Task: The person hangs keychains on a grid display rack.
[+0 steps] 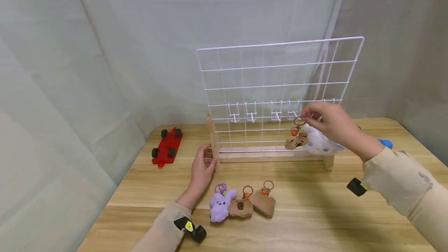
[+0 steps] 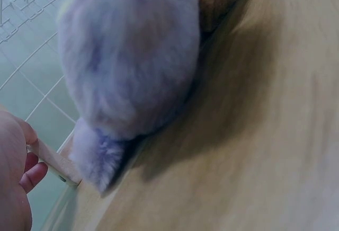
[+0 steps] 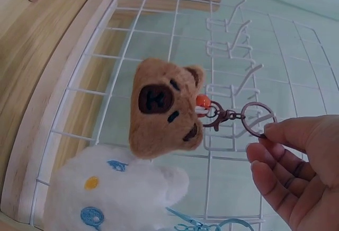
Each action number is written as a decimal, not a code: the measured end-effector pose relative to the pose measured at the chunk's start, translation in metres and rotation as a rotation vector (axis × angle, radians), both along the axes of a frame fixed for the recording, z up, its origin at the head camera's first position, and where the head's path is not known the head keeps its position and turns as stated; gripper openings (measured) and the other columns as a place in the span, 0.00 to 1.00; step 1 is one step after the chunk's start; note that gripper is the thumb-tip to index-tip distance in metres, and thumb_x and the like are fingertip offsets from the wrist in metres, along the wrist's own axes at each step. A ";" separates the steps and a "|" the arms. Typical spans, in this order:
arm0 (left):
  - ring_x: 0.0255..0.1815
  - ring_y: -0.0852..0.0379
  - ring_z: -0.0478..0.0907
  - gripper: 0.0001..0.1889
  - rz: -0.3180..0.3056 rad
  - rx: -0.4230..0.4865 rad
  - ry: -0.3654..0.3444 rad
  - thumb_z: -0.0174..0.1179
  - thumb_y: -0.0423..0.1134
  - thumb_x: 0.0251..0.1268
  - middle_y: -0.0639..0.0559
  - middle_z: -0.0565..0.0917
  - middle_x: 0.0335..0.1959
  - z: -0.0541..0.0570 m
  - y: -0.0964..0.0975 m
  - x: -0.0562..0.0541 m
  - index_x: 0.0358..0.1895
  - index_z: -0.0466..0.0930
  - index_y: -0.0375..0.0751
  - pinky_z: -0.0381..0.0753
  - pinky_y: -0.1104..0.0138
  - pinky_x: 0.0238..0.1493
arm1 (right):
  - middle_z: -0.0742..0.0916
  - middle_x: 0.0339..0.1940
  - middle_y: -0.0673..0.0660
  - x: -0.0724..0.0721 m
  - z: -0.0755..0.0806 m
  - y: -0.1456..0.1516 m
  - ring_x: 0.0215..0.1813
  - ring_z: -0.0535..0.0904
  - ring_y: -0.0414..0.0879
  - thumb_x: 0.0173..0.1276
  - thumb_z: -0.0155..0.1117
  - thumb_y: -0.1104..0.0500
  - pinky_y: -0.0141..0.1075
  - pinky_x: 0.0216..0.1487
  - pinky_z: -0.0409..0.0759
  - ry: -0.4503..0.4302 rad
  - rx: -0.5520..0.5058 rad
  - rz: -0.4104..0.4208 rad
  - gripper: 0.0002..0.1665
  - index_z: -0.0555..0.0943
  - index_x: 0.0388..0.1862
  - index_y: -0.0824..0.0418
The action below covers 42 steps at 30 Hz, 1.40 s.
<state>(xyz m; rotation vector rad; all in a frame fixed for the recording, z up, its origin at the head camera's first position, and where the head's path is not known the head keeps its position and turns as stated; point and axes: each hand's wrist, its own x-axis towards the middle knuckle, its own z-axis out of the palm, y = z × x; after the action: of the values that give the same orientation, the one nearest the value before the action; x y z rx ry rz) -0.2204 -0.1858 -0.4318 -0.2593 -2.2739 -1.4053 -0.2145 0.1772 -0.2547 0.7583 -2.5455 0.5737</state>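
My right hand point(image 1: 327, 121) pinches the metal ring of a brown bear plush keychain point(image 3: 164, 109) between thumb and fingertips. The bear dangles below the ring, an orange bead at its top. A white wire hook point(image 3: 246, 80) is close by; the ring overlaps another hook, and I cannot tell whether it is threaded on. My left hand point(image 1: 203, 168) grips the wooden upright point(image 1: 212, 139) at the left end of the wire grid rack point(image 1: 262, 65). Beside that wrist lie a purple plush keychain point(image 1: 219, 207) and two brown plush keychains point(image 1: 241, 207).
A white plush keychain point(image 3: 116, 188) hangs at the rack's right end, partly behind my right hand. Several wire hooks point(image 1: 251, 116) line the middle of the grid. Left on the table lies a red toy with black wheels point(image 1: 168, 147); a blue object point(image 1: 386, 143) is at the right.
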 end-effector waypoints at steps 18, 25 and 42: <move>0.44 0.42 0.80 0.25 -0.005 0.020 0.007 0.60 0.20 0.56 0.34 0.80 0.46 -0.001 0.000 -0.003 0.58 0.68 0.30 0.83 0.71 0.41 | 0.88 0.35 0.58 -0.007 0.001 -0.006 0.37 0.82 0.50 0.66 0.60 0.66 0.47 0.39 0.80 -0.101 0.061 -0.064 0.05 0.82 0.39 0.62; 0.44 0.42 0.80 0.24 -0.006 0.004 0.000 0.60 0.21 0.57 0.34 0.80 0.46 -0.001 0.000 -0.004 0.59 0.68 0.31 0.84 0.67 0.42 | 0.88 0.34 0.58 -0.008 0.002 -0.006 0.35 0.83 0.50 0.65 0.61 0.66 0.47 0.38 0.81 -0.096 0.055 -0.054 0.05 0.82 0.39 0.63; 0.46 0.43 0.79 0.24 -0.003 -0.001 -0.010 0.59 0.21 0.58 0.34 0.79 0.48 0.001 0.000 -0.002 0.59 0.67 0.32 0.84 0.65 0.44 | 0.87 0.35 0.57 0.003 0.006 -0.001 0.36 0.82 0.49 0.65 0.62 0.66 0.43 0.37 0.79 -0.062 -0.002 -0.048 0.07 0.82 0.42 0.63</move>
<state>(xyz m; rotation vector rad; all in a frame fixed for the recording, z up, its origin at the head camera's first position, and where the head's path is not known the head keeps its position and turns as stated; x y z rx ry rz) -0.2226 -0.1854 -0.4313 -0.2560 -2.2829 -1.4102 -0.2120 0.1766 -0.2491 0.6865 -2.6115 0.5923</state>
